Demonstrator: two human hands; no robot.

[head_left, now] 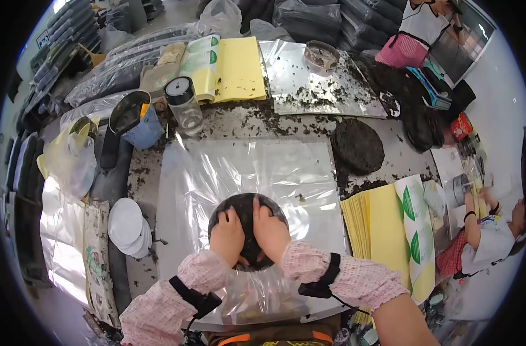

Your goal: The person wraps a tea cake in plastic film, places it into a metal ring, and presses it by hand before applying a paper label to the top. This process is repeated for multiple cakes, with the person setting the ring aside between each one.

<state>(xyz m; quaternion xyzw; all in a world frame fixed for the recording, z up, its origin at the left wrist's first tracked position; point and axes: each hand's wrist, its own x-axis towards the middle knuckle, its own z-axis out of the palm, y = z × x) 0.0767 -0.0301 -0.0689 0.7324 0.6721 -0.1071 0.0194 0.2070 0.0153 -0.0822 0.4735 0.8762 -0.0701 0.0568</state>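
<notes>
A dark round cake of pressed flakes [247, 222] lies in front of me on clear plastic film [280, 167] spread over a pale board [176, 230]. My left hand [227, 236] grips the cake's left part, fingers bent over its top. On the right part rests my right hand [270, 230], fingers pressed together, its thumb low near the cake's front edge. Both hands are closed on it, and their palms hide some of its surface. Beyond the board's right edge sits a second dark cake [358, 146], uncovered.
Left: a dark-handled pan [124, 115], blue cup [143, 131], black-lidded jar [185, 106] and white discs [127, 226]. Yellow sheets stand behind [238, 69] and at right [386, 230]. A metal tray [315, 86] holds scattered flakes and a ring [322, 57]. Two people [488, 236] work at right.
</notes>
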